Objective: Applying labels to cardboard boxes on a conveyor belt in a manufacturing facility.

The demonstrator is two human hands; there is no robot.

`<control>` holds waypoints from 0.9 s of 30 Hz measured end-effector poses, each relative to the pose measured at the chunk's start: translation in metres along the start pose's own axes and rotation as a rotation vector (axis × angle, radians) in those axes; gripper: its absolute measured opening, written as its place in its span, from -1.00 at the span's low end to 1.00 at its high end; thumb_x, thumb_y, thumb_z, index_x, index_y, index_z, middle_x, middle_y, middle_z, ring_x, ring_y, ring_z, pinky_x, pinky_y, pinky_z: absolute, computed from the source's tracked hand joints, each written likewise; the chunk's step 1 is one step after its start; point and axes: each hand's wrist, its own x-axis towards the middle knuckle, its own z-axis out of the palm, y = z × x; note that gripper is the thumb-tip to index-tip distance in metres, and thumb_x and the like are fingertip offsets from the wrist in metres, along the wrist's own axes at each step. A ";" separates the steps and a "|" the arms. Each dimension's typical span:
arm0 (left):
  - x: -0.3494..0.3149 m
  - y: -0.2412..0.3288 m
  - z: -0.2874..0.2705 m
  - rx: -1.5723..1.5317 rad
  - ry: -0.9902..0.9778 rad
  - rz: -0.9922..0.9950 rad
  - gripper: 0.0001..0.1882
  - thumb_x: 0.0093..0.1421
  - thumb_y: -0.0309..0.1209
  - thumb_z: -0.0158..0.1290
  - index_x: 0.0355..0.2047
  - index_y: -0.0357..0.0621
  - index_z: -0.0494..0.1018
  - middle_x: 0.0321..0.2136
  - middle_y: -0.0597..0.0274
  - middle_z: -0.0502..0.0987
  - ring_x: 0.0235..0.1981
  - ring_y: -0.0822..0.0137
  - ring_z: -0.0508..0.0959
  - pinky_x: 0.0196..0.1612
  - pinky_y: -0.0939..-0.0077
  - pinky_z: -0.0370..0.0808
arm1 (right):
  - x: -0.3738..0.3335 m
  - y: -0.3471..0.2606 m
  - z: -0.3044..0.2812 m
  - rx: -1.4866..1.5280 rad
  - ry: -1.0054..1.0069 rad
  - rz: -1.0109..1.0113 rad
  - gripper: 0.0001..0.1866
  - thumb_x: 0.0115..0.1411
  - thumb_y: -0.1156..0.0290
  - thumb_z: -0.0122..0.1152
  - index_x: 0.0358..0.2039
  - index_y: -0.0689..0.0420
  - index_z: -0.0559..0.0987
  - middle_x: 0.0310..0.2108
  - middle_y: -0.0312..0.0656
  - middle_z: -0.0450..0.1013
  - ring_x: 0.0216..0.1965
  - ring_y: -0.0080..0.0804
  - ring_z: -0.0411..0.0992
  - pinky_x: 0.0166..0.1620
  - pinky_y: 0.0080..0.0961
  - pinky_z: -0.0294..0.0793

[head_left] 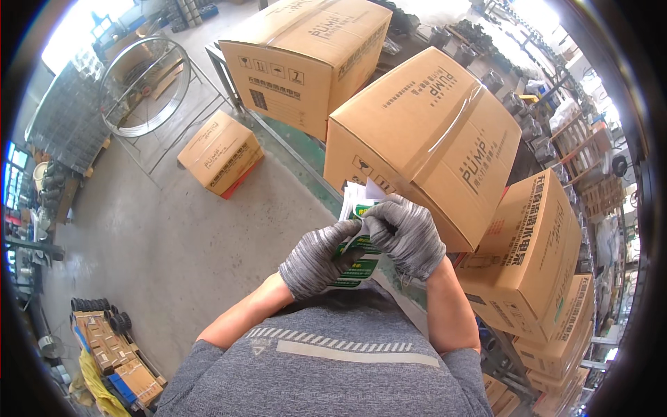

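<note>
Both hands wear grey knit gloves and meet in front of my chest. Between them is a strip of green-and-white printed labels point(358, 264), partly folded, with white paper sticking up at its top. My left hand point(319, 257) is closed around the strip's left side. With fingers pinched together, my right hand point(406, 231) grips the strip near its top; the exact spot is hidden by the glove. Just beyond my hands stands a large taped cardboard box point(424, 139), its near side behind the labels and my right hand.
Another large carton point(306, 62) stands farther back on the green bench point(295, 160). More cartons point(528, 250) are at the right. A small carton point(221, 153) sits at left on the grey floor point(187, 257), near a wire reel point(146, 87). Wooden crates point(114, 347) lie at lower left.
</note>
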 end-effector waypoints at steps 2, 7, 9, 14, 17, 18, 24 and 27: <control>-0.002 -0.005 0.004 -0.027 0.006 -0.030 -0.52 0.22 -0.37 0.30 0.11 -0.14 0.42 -0.22 -0.11 0.65 -0.22 0.08 0.69 -0.11 0.29 0.60 | -0.002 0.000 -0.002 0.101 0.060 0.112 -0.88 0.28 0.41 0.23 -0.28 0.17 0.66 -0.45 -0.10 0.56 -0.52 -0.23 0.54 -0.36 -0.34 0.56; 0.001 -0.019 0.006 -0.157 -0.027 -0.203 -0.48 0.25 -0.37 0.28 0.16 -0.19 0.38 -0.18 -0.09 0.65 -0.14 0.13 0.68 -0.06 0.30 0.60 | -0.018 -0.006 -0.025 0.731 0.145 0.523 -0.80 0.42 0.41 0.10 -0.21 0.29 0.60 -0.52 -0.18 0.55 -0.59 -0.52 0.49 -0.49 -0.54 0.51; -0.003 -0.033 0.010 -0.659 0.079 -0.254 -0.46 0.24 -0.40 0.30 0.17 -0.22 0.37 -0.10 0.08 0.61 -0.06 0.30 0.60 0.03 0.38 0.56 | -0.025 -0.003 -0.043 0.913 0.296 0.417 -0.79 0.43 0.37 0.12 -0.15 0.28 0.57 -0.52 -0.14 0.54 -0.62 -0.41 0.49 -0.54 -0.57 0.51; -0.005 -0.046 0.004 -0.749 0.148 -0.303 -0.50 0.22 -0.46 0.30 0.13 -0.20 0.38 -0.06 0.19 0.56 -0.04 0.36 0.55 0.06 0.39 0.55 | -0.043 0.020 -0.109 0.395 0.722 0.084 -0.86 0.40 0.46 0.13 -0.15 0.24 0.60 -0.44 -0.13 0.59 -0.41 -0.39 0.63 -0.28 -0.48 0.65; -0.005 -0.045 0.004 -0.808 0.141 -0.360 -0.53 0.23 -0.49 0.28 0.11 -0.17 0.39 -0.06 0.18 0.56 -0.04 0.35 0.55 0.04 0.39 0.56 | -0.057 0.042 -0.140 -0.115 0.641 0.081 -0.90 0.35 0.51 0.19 -0.18 0.20 0.62 -0.34 -0.16 0.61 -0.33 -0.41 0.65 -0.18 -0.47 0.66; -0.004 -0.043 0.004 -0.810 0.137 -0.364 -0.55 0.23 -0.50 0.26 0.11 -0.14 0.39 -0.05 0.19 0.56 -0.04 0.35 0.55 0.04 0.39 0.56 | -0.063 0.053 -0.144 -0.150 0.553 0.131 -0.90 0.32 0.53 0.21 -0.18 0.18 0.63 -0.31 -0.17 0.61 -0.33 -0.43 0.65 -0.18 -0.47 0.65; -0.003 -0.045 0.008 -0.763 0.120 -0.349 -0.55 0.24 -0.48 0.27 0.10 -0.14 0.40 -0.05 0.19 0.56 -0.03 0.36 0.54 0.05 0.40 0.55 | -0.070 0.073 -0.141 -0.340 0.298 0.228 -0.92 0.26 0.46 0.26 -0.26 0.17 0.62 -0.28 -0.06 0.59 -0.28 -0.09 0.61 -0.18 -0.34 0.61; -0.003 -0.047 0.008 -0.765 0.157 -0.358 -0.55 0.23 -0.48 0.28 0.09 -0.14 0.40 -0.04 0.19 0.55 -0.03 0.36 0.54 0.06 0.40 0.54 | -0.075 0.078 -0.141 -0.337 0.193 0.235 -0.91 0.26 0.45 0.25 -0.26 0.17 0.61 -0.25 -0.04 0.60 -0.25 0.00 0.58 -0.14 -0.27 0.60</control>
